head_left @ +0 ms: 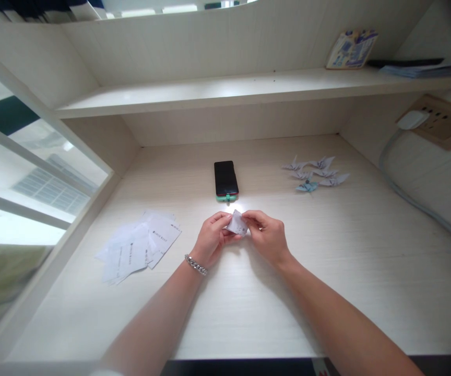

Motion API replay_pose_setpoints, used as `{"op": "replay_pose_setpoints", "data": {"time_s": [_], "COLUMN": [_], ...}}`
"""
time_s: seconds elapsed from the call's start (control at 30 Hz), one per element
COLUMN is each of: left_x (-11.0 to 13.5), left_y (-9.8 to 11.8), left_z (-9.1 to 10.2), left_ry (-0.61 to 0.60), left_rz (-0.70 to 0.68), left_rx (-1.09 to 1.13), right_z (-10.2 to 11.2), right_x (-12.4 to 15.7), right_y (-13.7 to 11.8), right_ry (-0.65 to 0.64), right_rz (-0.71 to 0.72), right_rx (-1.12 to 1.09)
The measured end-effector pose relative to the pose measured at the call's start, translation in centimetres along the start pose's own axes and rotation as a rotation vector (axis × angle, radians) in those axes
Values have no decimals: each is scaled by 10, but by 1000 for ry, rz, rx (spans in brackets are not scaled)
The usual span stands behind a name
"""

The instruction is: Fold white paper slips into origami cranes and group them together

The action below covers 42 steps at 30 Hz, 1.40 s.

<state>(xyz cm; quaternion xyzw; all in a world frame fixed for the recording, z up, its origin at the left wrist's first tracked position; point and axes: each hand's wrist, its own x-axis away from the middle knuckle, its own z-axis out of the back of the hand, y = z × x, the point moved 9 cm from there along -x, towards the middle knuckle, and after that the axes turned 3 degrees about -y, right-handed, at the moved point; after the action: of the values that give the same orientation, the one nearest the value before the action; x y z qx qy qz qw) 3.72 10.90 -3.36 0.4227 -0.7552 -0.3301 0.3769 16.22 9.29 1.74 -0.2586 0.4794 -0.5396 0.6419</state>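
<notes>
A small folded piece of white paper (237, 223) with dark print is held up between both hands just above the desk. My left hand (214, 234) pinches its left edge with thumb and fingers; a chain bracelet (196, 265) circles that wrist. On the other side, my right hand (266, 233) grips the paper's right edge, its fingers closed. Right behind the hands lies a phone (226, 178) with a dark screen and a green piece at its near end. Several folded paper cranes (333, 180) sit at the back right, one of them blue (307, 186).
Loose printed paper sheets (131, 256) lie overlapping at the left of the desk (225, 324). A shelf (210, 94) spans the back, bearing a patterned packet (351, 49) and flat papers (425, 70). A cable (401, 193) hangs from the wall socket (440, 121) at right.
</notes>
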Motion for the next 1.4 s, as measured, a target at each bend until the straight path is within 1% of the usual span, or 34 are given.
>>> {"op": "replay_pose_setpoints", "data": {"time_s": [0.17,0.27,0.37,0.53,0.6,0.67,0.73,0.83,0.9,0.97,1.07,1.17,1.23,1.3,1.4], "left_x": [-1,-2,-2,-2,-2,-2,-3,-1,1,3,8,11,12,13,13], "left_y": [0,2,6,10,11,12,13,18,23,28,33,36,35,34,35], "left_z": [1,3,5,4,5,10,15,23,23,19,11,3,0,-1,-1], "left_ry": [-9,13,34,26,35,70,114,180,203,195,169,133,108,95,81], "left_rz": [-4,-40,-94,-146,-162,-182,-203,-251,-301,-341,-372,-388,-384,-377,-392], "left_rx": [29,33,3,-66,-70,-80,-122,-241,-334,-420,-467,-453,-465,-483,-531], "right_z": [-3,-6,-9,-13,-14,-16,-18,-25,-28,-29,-26,-24,-25,-27,-31], "right_x": [-1,-2,-3,-5,-6,-6,-6,-5,-4,-3,-3,-3,-2,-1,1], "right_y": [-2,-1,1,8,14,21,28,30,28,26,28,36,39,41,38], "right_ry": [-28,-60,-84,-132,-151,-162,-182,-258,-316,-347,-308,-216,-187,-191,-243], "right_rz": [19,16,2,-58,-109,-174,-227,-272,-280,-286,-339,-442,-499,-538,-560], "right_rx": [-38,-83,-80,-79,-122,-191,-272,-361,-354,-331,-374,-514,-609,-675,-735]}}
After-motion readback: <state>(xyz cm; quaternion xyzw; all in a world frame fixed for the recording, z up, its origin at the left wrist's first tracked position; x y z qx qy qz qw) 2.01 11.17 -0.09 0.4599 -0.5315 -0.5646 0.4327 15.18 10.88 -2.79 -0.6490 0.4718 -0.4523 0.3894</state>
